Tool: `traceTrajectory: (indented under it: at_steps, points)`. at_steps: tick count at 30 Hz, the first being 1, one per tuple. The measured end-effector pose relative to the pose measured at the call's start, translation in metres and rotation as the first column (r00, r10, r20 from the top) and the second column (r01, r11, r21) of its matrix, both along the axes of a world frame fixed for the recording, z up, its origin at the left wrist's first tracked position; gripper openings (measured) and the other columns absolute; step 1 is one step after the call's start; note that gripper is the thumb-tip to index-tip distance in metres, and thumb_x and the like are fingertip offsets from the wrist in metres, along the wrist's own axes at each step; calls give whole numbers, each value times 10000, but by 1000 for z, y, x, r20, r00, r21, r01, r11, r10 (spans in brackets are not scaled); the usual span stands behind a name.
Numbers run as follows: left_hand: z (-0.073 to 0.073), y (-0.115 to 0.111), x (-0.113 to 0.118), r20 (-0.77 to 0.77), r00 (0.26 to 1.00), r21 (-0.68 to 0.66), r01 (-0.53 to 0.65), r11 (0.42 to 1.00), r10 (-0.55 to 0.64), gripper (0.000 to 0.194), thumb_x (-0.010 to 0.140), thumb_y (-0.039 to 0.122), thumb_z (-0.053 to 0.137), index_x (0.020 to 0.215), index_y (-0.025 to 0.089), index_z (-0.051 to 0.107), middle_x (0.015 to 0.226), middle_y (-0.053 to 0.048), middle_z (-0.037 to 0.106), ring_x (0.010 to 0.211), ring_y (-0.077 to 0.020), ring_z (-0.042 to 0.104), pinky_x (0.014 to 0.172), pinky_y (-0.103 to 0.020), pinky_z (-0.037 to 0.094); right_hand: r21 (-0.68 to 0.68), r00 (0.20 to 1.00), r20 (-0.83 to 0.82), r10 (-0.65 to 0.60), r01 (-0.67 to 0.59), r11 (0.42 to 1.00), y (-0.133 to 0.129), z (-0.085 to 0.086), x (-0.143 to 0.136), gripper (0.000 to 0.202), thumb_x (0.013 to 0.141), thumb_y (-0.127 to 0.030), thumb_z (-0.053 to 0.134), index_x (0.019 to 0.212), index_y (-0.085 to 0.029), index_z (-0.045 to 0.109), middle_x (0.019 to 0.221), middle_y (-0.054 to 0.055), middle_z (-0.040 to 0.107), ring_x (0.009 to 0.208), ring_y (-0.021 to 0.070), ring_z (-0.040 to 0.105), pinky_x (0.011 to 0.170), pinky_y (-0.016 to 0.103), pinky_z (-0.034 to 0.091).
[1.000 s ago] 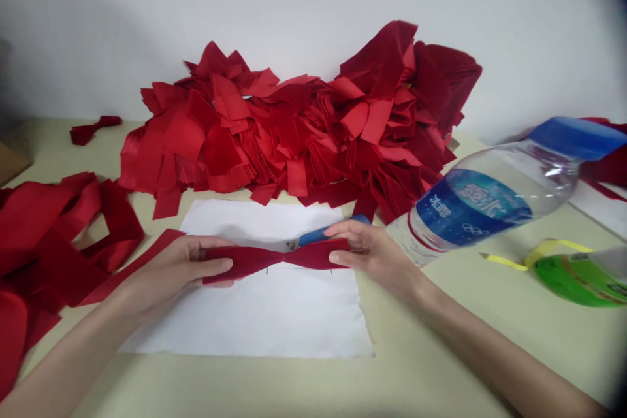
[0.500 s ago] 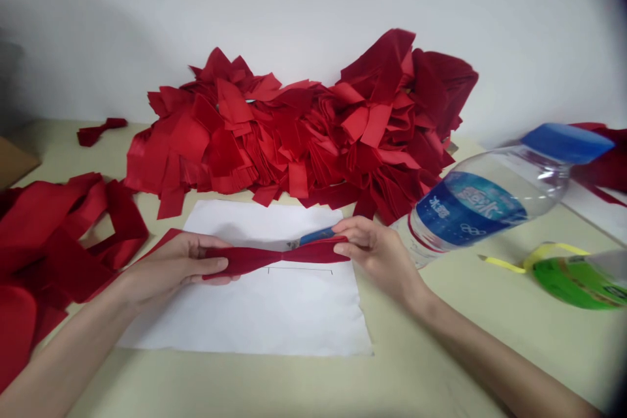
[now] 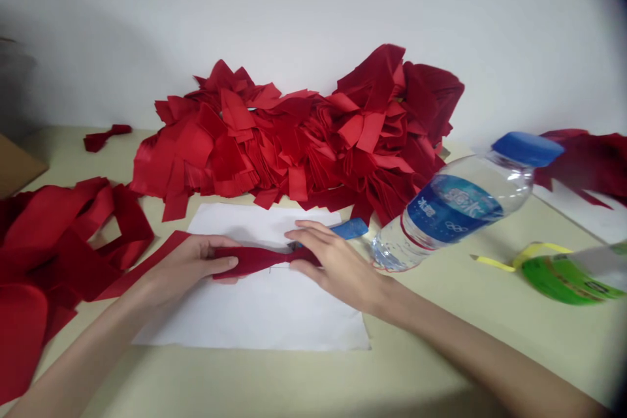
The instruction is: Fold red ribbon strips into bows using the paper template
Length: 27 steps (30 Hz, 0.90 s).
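A dark red ribbon (image 3: 255,261), pinched narrow near its middle, lies over a white paper sheet (image 3: 245,320). My left hand (image 3: 189,264) is closed on the ribbon's left part, with thumb on top. From that hand a ribbon strip (image 3: 147,268) runs back to the left. My right hand (image 3: 333,261) is over the ribbon's right part, fingers bent around it near the narrow point, hiding much of that end. Just behind the right fingers lies a blue-handled tool (image 3: 350,228), its tip partly covered.
A large heap of folded red ribbons (image 3: 294,144) lies along the wall. Loose red ribbon (image 3: 63,228) is at left. On the right are a water bottle (image 3: 450,209), a green-labelled bottle (image 3: 573,277) and a yellow strip (image 3: 494,263). A cardboard box (image 3: 19,166) stands far left.
My right hand has moved left along the ribbon from its right end toward the narrow middle, uncovering the blue handle. The view has shifted slightly.
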State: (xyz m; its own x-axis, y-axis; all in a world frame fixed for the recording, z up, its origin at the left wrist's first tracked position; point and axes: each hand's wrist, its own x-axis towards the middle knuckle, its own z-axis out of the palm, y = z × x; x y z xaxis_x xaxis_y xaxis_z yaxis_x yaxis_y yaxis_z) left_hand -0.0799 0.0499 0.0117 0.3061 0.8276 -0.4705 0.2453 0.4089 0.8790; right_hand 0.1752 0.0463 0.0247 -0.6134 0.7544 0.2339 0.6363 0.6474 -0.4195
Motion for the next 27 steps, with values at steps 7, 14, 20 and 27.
traceTrajectory:
  at_steps: [7, 14, 20, 27]
  points:
    - [3, -2, 0, 32, 999, 6, -41, 999, 41, 327, 714, 270, 680, 1023, 178, 623, 886, -28, 721, 790, -179, 669, 740, -268, 517, -139, 999, 2, -39, 39, 989, 4, 1, 5, 516, 717, -243, 694, 1194, -178, 508, 1136, 87, 554, 1100, 204, 485, 957, 353, 405]
    - [5, -3, 1, 125, 992, -31, -12, 999, 15, 313, 720, 251, 670, 1022, 188, 619, 941, -41, 714, 856, -187, 661, 828, -311, 504, -92, 999, 26, -40, 42, 995, -2, 10, 21, 506, 744, -280, 667, 1209, -224, 477, 1228, 72, 480, 1210, 195, 368, 1002, 353, 365]
    - [9, -8, 2, 84, 996, 3, -20, 1000, 20, 372, 693, 259, 672, 1056, 194, 623, 955, -54, 706, 890, -224, 655, 822, -335, 502, -65, 989, -97, -113, 107, 992, -4, 13, 29, 407, 812, -95, 444, 1200, -216, 455, 1223, 61, 501, 1168, 186, 440, 997, 395, 380]
    - [8, -7, -2, 89, 991, -7, -102, 995, 102, 413, 693, 249, 685, 1098, 216, 608, 1172, -63, 589, 1082, -255, 563, 931, -388, 473, -172, 966, -228, -120, 81, 982, 6, 10, 23, 567, 745, 43, 261, 1227, -214, 411, 1136, 35, 588, 1096, 145, 529, 973, 403, 416]
